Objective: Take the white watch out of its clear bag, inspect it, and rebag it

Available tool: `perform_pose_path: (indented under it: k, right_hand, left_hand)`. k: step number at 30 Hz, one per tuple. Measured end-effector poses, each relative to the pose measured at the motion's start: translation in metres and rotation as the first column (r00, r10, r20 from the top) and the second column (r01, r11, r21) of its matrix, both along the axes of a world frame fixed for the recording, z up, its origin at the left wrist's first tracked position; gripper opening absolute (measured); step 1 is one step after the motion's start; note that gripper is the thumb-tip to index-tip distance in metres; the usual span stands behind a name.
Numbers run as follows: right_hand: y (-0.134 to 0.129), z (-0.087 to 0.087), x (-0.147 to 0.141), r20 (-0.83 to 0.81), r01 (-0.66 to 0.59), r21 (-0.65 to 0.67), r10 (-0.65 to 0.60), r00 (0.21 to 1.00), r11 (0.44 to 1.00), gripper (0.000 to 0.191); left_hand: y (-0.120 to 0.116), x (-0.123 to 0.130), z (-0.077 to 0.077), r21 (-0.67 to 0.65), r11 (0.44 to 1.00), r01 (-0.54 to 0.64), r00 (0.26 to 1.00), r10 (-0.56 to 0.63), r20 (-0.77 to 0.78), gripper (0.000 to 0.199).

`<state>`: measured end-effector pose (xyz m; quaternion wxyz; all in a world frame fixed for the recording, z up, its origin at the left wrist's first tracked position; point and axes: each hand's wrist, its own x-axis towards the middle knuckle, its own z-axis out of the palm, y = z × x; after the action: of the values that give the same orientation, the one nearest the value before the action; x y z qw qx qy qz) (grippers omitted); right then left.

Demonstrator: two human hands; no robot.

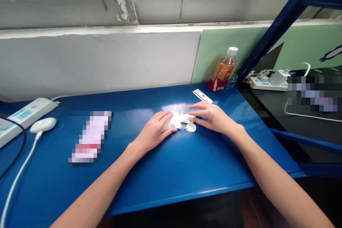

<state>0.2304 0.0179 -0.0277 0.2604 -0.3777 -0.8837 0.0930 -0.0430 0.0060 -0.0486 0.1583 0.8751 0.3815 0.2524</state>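
Near the middle of the blue desk, my left hand is closed around a small white packet, thumb in front and fingers over the top. My right hand reaches in from the other side, its fingers stretched out and apart. Their tips are at the end of a short white strip beside the packet; whether they press on it I cannot tell. Just below those fingertips lies a round white disc. Some clear, shiny material around the pieces is too small to make out.
Behind my right hand lies a flat white card, with a drink bottle against the wall. On the left are a blurred-out phone-shaped thing, a white charging case on a cable and a power strip. A blue metal post rises at right.
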Motion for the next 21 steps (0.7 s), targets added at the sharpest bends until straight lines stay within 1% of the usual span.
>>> perform_pose_path:
  k: [3,5,7,11,16,19,21]
  right_hand:
    - [0.003,0.004,0.006,0.035,-0.116,-0.017,0.117,0.993,0.993,0.021]
    - [0.004,0.004,0.006,0.040,-0.142,-0.041,0.144,0.989,0.989,0.022]
    - [0.003,0.002,0.003,0.036,-0.135,-0.047,0.137,0.990,0.990,0.022]
    - [-0.001,-0.005,-0.006,0.051,-0.103,0.002,0.103,0.993,0.995,0.024]
    - [-0.004,-0.011,-0.017,0.075,-0.119,0.046,0.116,0.990,0.992,0.026]
    - [-0.004,-0.013,-0.020,0.084,-0.082,0.078,0.076,0.994,0.994,0.025]
    - [-0.003,-0.014,-0.019,0.080,-0.059,0.077,0.053,0.995,0.995,0.025]
  left_hand:
    - [0.000,0.000,0.000,-0.013,1.000,-0.002,1.000,0.002,-0.006,0.046]
    - [0.000,0.000,0.000,-0.018,1.000,-0.003,1.000,0.003,-0.006,0.046]
    - [-0.001,0.000,-0.001,-0.016,1.000,-0.003,1.000,0.003,-0.002,0.046]
    - [-0.001,0.001,-0.003,0.002,1.000,-0.004,1.000,0.004,-0.007,0.046]
    - [-0.001,0.000,-0.004,0.030,1.000,-0.003,0.999,0.004,-0.034,0.046]
    - [-0.001,0.000,-0.004,0.031,1.000,-0.004,0.999,0.006,-0.044,0.046]
    - [-0.001,0.000,-0.003,0.027,1.000,-0.003,0.999,0.004,-0.048,0.046]
